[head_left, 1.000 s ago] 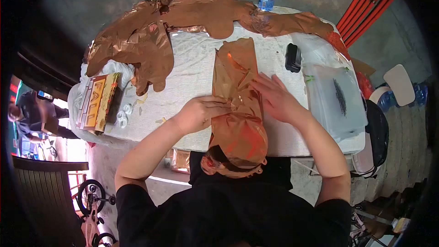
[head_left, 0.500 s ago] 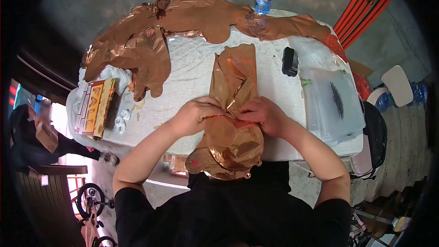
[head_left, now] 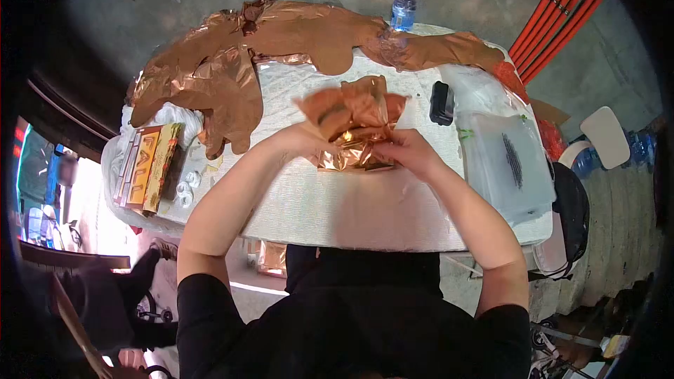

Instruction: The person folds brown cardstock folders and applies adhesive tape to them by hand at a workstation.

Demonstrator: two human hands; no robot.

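A crumpled, folded copper foil balloon (head_left: 358, 116), without air in it, is held over the middle of the table. My left hand (head_left: 309, 142) is closed on its left side, and the foil hides part of the fingers. On the right side my right hand (head_left: 411, 153) pinches the same foil between thumb and fingers. The balloon's upper flaps spread out blurred above both hands. More flat copper foil balloons (head_left: 302, 35) lie overlapping along the far edge of the white table (head_left: 302, 207).
Near the far edge stands a water bottle (head_left: 404, 7). A black case (head_left: 441, 103) and clear plastic bags (head_left: 502, 161) lie to the right. On the left are a patterned box (head_left: 151, 168), small white rolls (head_left: 186, 189) and white plastic (head_left: 172, 118). A person's dark-clothed leg (head_left: 137, 288) shows lower left.
The balloon has been folded up from its long flat shape into a short bundle, away from the table's near edge. My hands have shifted slightly up with it. The person at left has moved.
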